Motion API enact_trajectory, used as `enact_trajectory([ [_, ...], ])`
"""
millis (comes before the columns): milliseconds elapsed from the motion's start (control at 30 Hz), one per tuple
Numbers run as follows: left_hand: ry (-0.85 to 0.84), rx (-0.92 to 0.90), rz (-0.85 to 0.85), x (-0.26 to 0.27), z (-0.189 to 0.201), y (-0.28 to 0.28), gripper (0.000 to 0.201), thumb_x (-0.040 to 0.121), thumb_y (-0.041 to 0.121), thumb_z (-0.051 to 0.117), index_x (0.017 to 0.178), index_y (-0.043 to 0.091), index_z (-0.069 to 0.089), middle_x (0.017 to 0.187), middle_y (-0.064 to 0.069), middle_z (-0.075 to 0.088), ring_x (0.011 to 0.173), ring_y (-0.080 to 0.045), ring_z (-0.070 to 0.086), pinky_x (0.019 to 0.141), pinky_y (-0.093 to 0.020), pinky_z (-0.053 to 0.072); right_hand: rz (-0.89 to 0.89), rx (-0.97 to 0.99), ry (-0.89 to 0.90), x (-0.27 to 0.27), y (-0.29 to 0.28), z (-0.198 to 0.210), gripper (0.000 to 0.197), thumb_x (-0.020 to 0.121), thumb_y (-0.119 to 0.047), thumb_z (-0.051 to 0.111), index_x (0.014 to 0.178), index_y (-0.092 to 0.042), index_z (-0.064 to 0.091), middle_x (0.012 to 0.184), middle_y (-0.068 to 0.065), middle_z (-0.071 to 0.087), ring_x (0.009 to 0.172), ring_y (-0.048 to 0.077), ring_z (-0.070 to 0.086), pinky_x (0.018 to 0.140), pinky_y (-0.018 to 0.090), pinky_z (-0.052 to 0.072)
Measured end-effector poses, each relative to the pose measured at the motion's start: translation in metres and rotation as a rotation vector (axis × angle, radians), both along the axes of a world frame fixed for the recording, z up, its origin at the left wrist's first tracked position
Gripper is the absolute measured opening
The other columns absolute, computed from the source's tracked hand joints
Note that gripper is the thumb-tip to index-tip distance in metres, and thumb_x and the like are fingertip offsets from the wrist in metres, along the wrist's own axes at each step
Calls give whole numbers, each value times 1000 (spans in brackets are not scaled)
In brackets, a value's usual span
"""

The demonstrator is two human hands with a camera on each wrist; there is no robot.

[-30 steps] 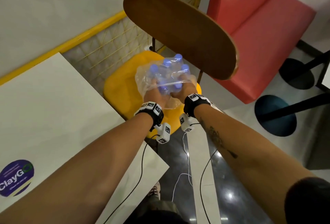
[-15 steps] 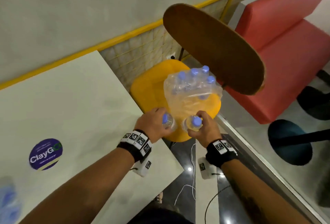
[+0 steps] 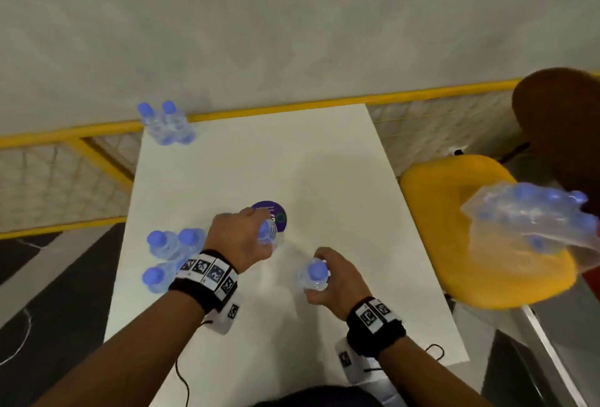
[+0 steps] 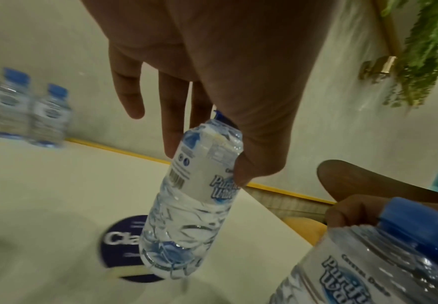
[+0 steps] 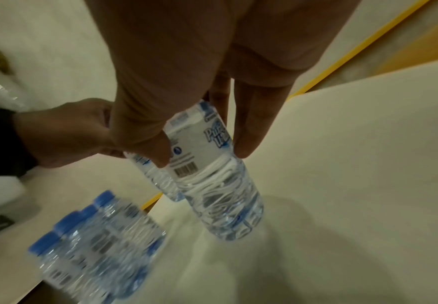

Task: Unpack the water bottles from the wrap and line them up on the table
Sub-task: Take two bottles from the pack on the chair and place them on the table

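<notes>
Over the white rectangular table (image 3: 324,160), the left hand (image 3: 238,238) grips a small clear blue-capped water bottle (image 4: 189,197) by its top, above the round purple sticker (image 3: 276,212). The right hand (image 3: 337,280) grasps another small clear bottle (image 5: 212,174). The torn plastic wrap of remaining bottles (image 3: 532,221) lies on the yellow chair seat (image 3: 454,212); four or so unpacked bottles, blurred, stand by the left edge (image 3: 168,251).

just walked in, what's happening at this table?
A person is unpacking small water bottles. The left hand grips one bottle above the purple sticker; the right hand grips another nearer the body. Neither is set down yet. Several bottles stand at the table's left edge, two more at the far corner. The wrap with the remaining bottles sits on the yellow chair.
</notes>
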State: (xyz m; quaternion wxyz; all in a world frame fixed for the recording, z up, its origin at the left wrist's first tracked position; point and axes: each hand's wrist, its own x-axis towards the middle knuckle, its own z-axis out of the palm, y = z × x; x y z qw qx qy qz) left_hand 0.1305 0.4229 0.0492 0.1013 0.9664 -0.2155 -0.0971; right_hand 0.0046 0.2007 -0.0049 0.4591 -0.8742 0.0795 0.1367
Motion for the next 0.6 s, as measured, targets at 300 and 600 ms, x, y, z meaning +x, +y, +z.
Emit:
enact_trajectory([
  [300,123,82,63,23,-36,91,54,76,51,62,125,38,46,106,10,61,99,-21,64,106,-48,36,161,-84,-4,48,128,-12,53,59,-37,80,100,-30,46,96,-10,58,80,16,58,72,28,48],
  [600,129,183,-26,31,-48,95,40,79,50,62,115,36,49,91,10,58,81,-19,61,77,-34,38,148,-143,-38,62,163,-17,51,63,-30,82,99,-27,47,94,-7,59,77,15,56,67,21,42],
])
